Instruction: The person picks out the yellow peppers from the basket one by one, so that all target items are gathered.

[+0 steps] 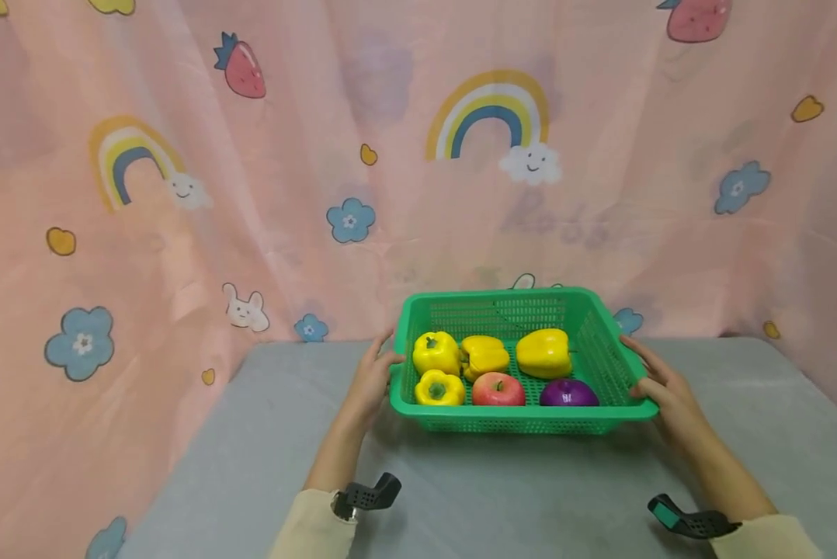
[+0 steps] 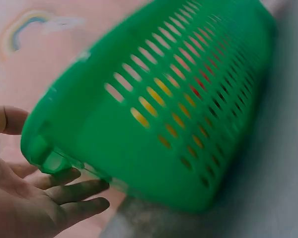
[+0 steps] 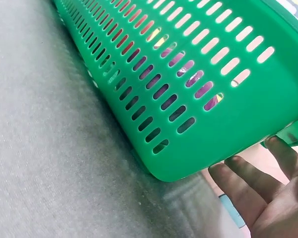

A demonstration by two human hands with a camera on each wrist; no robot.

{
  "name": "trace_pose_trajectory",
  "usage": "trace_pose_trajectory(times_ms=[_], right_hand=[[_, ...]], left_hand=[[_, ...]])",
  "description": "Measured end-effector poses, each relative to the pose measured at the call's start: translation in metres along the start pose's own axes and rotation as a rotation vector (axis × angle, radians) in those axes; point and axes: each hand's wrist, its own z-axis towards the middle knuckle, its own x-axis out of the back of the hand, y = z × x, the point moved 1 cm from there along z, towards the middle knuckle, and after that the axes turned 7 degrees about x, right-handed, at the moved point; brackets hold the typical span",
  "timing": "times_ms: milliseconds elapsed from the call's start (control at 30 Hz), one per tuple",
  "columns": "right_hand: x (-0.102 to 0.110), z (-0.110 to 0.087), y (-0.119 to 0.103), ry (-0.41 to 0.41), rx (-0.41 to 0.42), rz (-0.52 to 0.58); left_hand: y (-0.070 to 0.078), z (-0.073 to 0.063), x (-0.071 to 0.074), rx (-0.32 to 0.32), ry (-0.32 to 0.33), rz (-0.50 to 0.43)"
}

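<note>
A green plastic basket (image 1: 516, 414) with slotted walls is held at both ends, close over the grey table. At its left end, my left hand (image 1: 371, 380) grips the rim, thumb on top; in the left wrist view the fingers (image 2: 82, 192) reach beneath the rim. On the opposite end, my right hand (image 1: 672, 394) holds the rim likewise, with its fingers (image 3: 248, 176) under it in the right wrist view. Inside lie several yellow bell peppers (image 1: 544, 354), a red apple (image 1: 498, 390) and a glossy, round purple item (image 1: 568, 393).
The grey tabletop (image 1: 502, 497) extends in front of the basket and to both sides. Behind it hangs a pink curtain (image 1: 418, 186) printed with rainbows, flowers and strawberries. Each wrist wears a dark strap-on device (image 1: 373, 493).
</note>
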Motion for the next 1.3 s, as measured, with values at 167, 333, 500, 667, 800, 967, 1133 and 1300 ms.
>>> trace_pose_trajectory(times_ms=[167,333,500,667,800,967,1133,1300], right_hand=[[-0.003,-0.001,0.002,0.002,0.009,0.13],[-0.004,0.001,0.0,0.02,0.005,0.128],[-0.006,0.002,-0.004,0.012,-0.013,0.07],[-0.001,0.003,-0.012,-0.023,-0.046,-0.191],[0.007,0.002,-0.026,-0.065,-0.083,-0.402],[0.017,0.008,-0.054,-0.107,-0.019,-0.536],[0.016,0.029,-0.084,-0.179,0.039,-0.531],[0.003,0.049,-0.107,-0.265,0.041,-0.48]], left_hand=[[-0.004,0.006,0.001,0.008,-0.084,-0.088],[-0.011,0.006,0.008,0.007,-0.118,-0.119],[-0.022,0.01,0.016,-0.004,-0.107,-0.117],[-0.026,0.014,0.018,-0.004,-0.128,-0.105],[-0.026,0.015,0.019,0.05,-0.179,-0.14],[-0.02,0.013,0.018,0.15,-0.203,-0.205],[-0.014,0.011,0.02,0.178,-0.206,-0.228],[-0.011,0.008,0.023,0.193,-0.204,-0.19]])
